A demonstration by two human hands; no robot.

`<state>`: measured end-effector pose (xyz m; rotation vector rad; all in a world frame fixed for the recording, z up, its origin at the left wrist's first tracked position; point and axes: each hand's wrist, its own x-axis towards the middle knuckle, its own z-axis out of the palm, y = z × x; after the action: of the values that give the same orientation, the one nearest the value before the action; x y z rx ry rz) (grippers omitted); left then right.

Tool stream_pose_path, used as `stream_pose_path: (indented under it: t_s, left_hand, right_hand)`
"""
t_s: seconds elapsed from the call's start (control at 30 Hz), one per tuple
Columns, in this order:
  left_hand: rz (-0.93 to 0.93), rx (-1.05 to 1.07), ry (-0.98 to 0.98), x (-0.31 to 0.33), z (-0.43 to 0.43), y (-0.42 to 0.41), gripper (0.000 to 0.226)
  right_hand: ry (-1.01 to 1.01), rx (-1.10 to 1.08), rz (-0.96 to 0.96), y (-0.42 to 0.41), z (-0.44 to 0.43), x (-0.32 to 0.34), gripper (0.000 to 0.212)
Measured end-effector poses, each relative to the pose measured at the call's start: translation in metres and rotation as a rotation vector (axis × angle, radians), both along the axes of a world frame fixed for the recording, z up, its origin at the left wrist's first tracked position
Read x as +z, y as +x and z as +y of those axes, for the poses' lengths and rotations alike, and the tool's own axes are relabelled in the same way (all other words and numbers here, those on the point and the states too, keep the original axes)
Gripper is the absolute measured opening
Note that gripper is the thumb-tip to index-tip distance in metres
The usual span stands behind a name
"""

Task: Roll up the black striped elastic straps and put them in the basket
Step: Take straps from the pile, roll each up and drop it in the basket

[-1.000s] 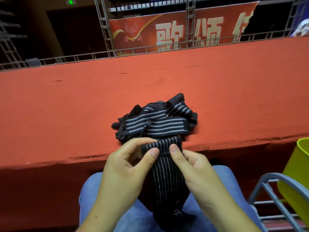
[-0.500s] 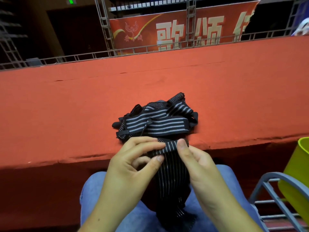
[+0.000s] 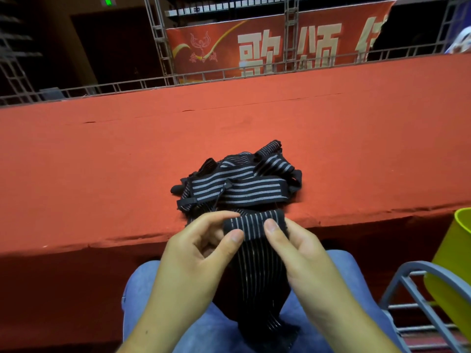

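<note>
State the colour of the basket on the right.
The basket is yellow-green, best seen in the head view.

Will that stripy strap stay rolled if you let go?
Likely floppy: the striped strap droops limply into the lap. Its rolled top would probably spring loose, since only the left hand and right hand pinch it.

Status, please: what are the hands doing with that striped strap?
Left hand and right hand pinch strap top. Tail hangs over lap. Pile sits on ledge. Basket at right. Nothing blocking.
</note>
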<state>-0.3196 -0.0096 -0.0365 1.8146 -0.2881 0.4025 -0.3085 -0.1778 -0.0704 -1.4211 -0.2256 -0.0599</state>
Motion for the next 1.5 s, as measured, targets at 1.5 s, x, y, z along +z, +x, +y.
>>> stream_pose_path:
  t_s: [1.5]
  left_hand:
    - [0.019,-0.195,0.006,-0.017,-0.001,0.001,0.063]
  right_hand:
    - [0.136,0.083,0.044,0.000,0.001,0.001,0.035]
